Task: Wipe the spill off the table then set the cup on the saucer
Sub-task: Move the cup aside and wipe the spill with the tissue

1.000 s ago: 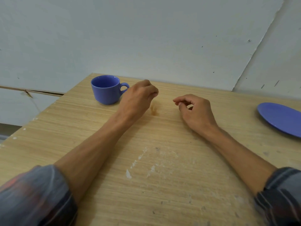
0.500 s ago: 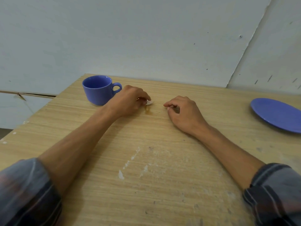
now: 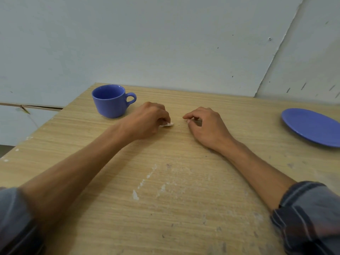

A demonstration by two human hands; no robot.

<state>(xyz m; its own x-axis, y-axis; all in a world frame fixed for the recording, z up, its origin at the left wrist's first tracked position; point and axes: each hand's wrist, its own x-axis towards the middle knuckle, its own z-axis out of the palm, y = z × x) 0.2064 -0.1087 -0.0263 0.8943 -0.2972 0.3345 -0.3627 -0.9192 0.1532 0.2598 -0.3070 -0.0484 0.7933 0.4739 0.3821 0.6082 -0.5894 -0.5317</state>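
Two hands on table (image 3: 184, 208), left hand (image 3: 147, 119) curled pinching white tissue (image 3: 168, 124), right hand (image 3: 206, 124) loosely curled, empty

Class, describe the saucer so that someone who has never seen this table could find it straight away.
Start at the wooden table and follow it to its far right side. There lies the saucer, flat and blue, bare. The matching blue cup stands far off to the left.

Both forearms are bare, sleeves pushed up near the elbows. The left sleeve (image 3: 16, 219) and right sleeve (image 3: 309, 216) are greyish-blue with darker plaid stripes, looks like a flannel-type shirt.
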